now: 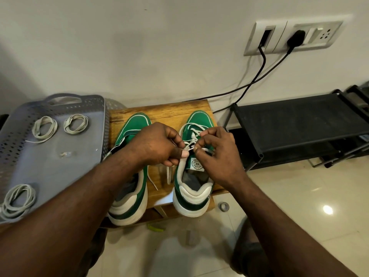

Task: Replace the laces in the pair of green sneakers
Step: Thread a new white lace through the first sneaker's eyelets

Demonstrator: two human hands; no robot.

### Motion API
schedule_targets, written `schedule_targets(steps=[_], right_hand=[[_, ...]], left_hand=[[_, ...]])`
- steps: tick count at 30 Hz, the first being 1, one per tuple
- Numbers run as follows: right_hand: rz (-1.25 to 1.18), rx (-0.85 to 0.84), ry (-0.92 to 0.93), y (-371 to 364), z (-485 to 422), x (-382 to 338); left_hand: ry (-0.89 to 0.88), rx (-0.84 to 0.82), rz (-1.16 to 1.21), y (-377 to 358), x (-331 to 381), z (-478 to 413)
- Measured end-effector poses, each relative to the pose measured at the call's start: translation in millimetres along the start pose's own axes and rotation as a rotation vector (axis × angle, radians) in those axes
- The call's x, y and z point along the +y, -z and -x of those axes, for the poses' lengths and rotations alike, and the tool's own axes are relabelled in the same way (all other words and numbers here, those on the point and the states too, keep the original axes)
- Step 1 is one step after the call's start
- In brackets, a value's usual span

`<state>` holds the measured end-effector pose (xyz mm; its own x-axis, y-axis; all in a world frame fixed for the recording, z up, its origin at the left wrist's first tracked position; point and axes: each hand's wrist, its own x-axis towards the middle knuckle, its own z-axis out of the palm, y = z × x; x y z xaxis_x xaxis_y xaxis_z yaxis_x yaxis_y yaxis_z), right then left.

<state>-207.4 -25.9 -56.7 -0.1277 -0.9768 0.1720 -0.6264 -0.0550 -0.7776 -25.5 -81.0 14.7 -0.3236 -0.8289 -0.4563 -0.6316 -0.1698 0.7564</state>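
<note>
On the wooden surface (179, 108), the left hand (157, 142) and right hand (217, 150) each pinch the white lace (192, 128) at the right sneaker's (191, 188) upper eyelets, its lacing apparently unfinished. The left sneaker (135, 124) shows no lace where visible, and three coiled laces (45, 126) wait in the grey tray (60, 168).

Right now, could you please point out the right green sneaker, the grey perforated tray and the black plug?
right green sneaker (196, 191): head view, on its white heel tab.
grey perforated tray (60, 172): head view, on its bare floor.
black plug (297, 38): head view, on the plug's body.
</note>
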Motion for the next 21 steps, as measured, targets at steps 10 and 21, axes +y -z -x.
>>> schedule_targets(steps=[10, 21], right_hand=[[-0.014, -0.143, 0.073, 6.9, 0.4, 1.8], [0.022, -0.171, 0.106, 8.1, -2.0, 6.1]], left_hand=[[-0.005, -0.026, -0.014, -5.8, 3.0, 1.3], [0.032, -0.026, 0.018, -3.9, 3.1, 1.2]])
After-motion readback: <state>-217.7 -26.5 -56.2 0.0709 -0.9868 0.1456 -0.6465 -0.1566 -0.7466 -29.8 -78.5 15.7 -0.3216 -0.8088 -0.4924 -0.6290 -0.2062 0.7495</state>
